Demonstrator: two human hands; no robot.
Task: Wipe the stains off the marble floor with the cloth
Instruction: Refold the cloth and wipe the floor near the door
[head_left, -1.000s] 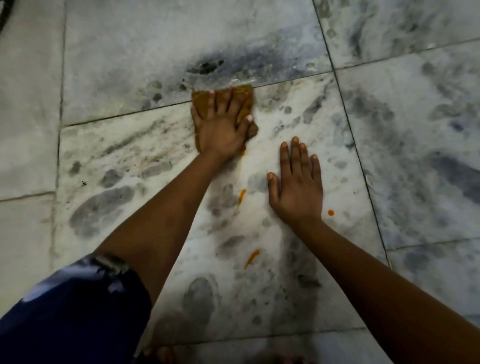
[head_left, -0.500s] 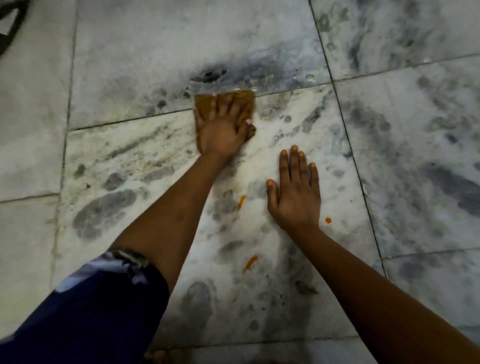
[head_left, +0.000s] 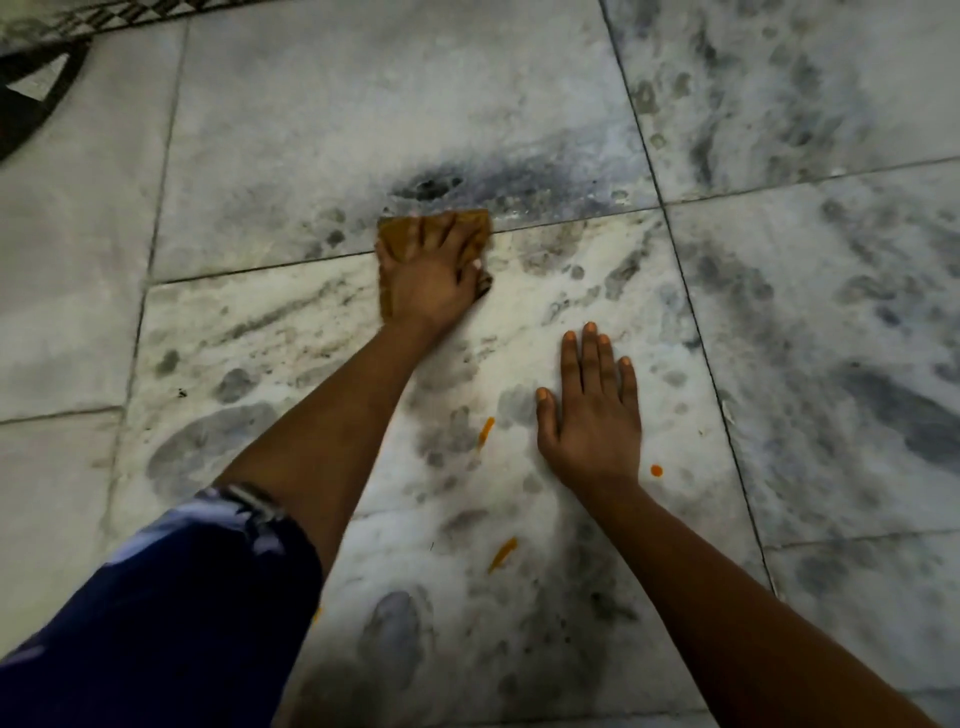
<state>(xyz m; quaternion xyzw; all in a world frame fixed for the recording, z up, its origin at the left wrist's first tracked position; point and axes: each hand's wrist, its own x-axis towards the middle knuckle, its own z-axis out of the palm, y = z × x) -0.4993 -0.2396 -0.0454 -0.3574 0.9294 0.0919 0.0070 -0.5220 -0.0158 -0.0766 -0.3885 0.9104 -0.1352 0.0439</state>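
Now I see left hand (head_left: 431, 270) flat, fingers spread, pressing mustard-brown cloth (head_left: 475, 226) over tile seam; right hand (head_left: 592, 421) open, palm on marble floor (head_left: 270, 171); orange stains (head_left: 503, 553) nearby.

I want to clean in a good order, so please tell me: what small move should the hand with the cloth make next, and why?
Probably draw the left hand, pressing flat on the brown cloth at the tile joint, back toward the body to the nearest orange smear. That smear lies just left of the right hand, which rests flat on the marble floor, and another orange streak lies closer still.
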